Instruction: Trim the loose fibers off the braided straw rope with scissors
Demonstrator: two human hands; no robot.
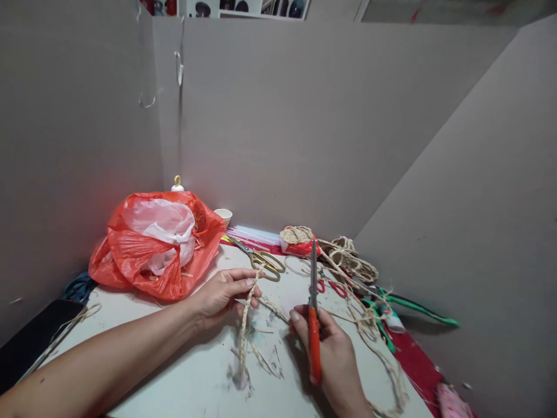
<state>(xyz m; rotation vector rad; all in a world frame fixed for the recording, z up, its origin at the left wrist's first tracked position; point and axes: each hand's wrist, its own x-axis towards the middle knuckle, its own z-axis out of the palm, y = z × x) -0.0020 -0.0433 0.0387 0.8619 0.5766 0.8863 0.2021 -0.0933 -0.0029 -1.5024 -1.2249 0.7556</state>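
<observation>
My left hand [228,293] pinches a braided straw cord [245,325] between thumb and fingers. One length of it hangs down to the tabletop; another stretches right, toward my right thumb. In my right hand [335,348] is a pair of red-handled scissors [314,342], seen edge-on with the blades pointing up and away. Whether the right thumb also grips the cord's end is hard to make out. Beyond my left fingertips lie large scissors with gold handles [274,264]. Loose straw scraps [270,363] are scattered below the cord.
A red plastic bag [126,261] stands at the back left, near a small white cup [224,215]. Coiled straw braid [298,234] and tangled strands [369,325] lie along the right, beside green-handled tools [418,305]. Grey partitions [278,128] enclose the white table [174,371].
</observation>
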